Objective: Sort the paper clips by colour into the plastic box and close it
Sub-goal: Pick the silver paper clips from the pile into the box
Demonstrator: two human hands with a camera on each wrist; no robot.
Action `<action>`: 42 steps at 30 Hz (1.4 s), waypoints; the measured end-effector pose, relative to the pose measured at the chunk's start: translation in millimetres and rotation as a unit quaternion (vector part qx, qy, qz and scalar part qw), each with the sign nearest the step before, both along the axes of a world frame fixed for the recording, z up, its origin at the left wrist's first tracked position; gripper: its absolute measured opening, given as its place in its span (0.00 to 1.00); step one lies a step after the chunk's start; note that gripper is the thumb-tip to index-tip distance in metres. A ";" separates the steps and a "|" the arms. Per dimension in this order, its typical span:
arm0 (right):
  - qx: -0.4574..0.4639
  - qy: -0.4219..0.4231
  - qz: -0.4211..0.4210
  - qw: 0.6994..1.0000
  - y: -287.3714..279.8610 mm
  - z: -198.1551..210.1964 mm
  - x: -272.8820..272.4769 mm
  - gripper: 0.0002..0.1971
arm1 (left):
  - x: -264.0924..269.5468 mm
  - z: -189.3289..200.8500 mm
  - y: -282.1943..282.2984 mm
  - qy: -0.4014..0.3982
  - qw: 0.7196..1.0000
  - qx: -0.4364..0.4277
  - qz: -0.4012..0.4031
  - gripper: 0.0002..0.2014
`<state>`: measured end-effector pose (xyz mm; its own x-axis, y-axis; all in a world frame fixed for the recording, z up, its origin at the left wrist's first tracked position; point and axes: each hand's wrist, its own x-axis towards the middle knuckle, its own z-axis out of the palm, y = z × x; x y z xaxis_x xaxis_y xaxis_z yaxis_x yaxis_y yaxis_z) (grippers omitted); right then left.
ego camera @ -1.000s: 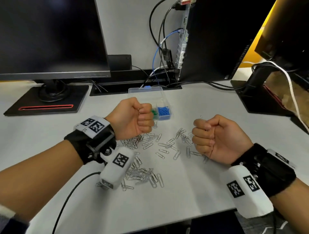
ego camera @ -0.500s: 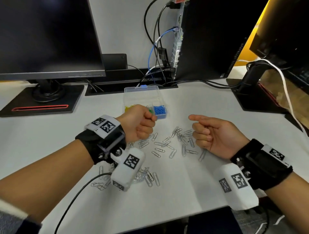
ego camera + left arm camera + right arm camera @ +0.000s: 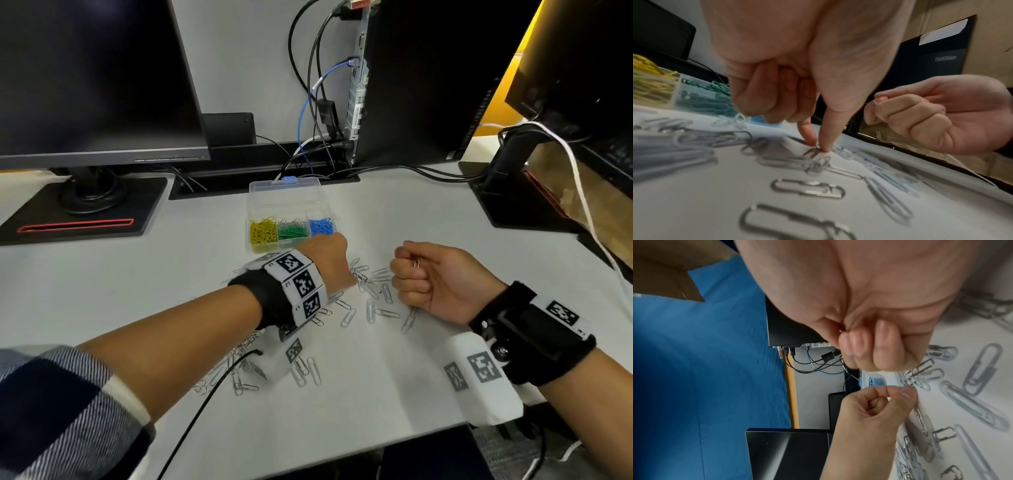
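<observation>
The clear plastic box [image 3: 287, 192] lies open at the back of the white table, with yellow clips [image 3: 263, 233], green clips [image 3: 292, 231] and blue clips [image 3: 321, 226] in separate compartments. Several silver paper clips [image 3: 373, 301] lie scattered in front of it. My left hand [image 3: 819, 147] reaches palm-down into this scatter; thumb and index finger pinch one silver clip [image 3: 813, 153] lying on the table, the other fingers curled. My right hand [image 3: 407, 270] is a fist just right of the scatter, and a silver clip [image 3: 416, 263] shows inside it.
More silver clips [image 3: 305, 371] lie nearer the table's front edge, under my left forearm. A monitor base [image 3: 82, 209] stands at back left, a computer tower [image 3: 411, 85] with cables behind the box, and another monitor stand [image 3: 507, 192] at right.
My left hand has left the box, turned palm-down and dropped onto the silver clips, so the compartments now show. The right hand stays a fist in about the same place.
</observation>
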<state>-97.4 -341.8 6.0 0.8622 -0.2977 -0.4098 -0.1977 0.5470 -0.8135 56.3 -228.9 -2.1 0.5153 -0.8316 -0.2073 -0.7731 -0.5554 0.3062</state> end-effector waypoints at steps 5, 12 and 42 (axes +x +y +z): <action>-0.019 -0.016 -0.007 1.000 0.9 0.6 1.3 0.09 | 2.9 -0.2 -7.0 0.001 1.000 0.028 -0.002 0.09; -0.109 0.037 -0.018 0.993 -8.7 -0.5 0.4 0.13 | 5.0 2.3 -4.4 -0.005 0.998 0.057 -0.017 0.17; -0.686 0.231 0.218 0.655 10.6 12.5 40.4 0.07 | 8.0 16.8 4.3 0.116 0.987 -0.094 0.066 0.18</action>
<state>-57.0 -331.2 18.5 0.8660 -0.4261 -0.2618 -0.4905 -0.8257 -0.2788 64.3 -224.6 14.7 0.5786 -0.7953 -0.1809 -0.5951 -0.5633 0.5731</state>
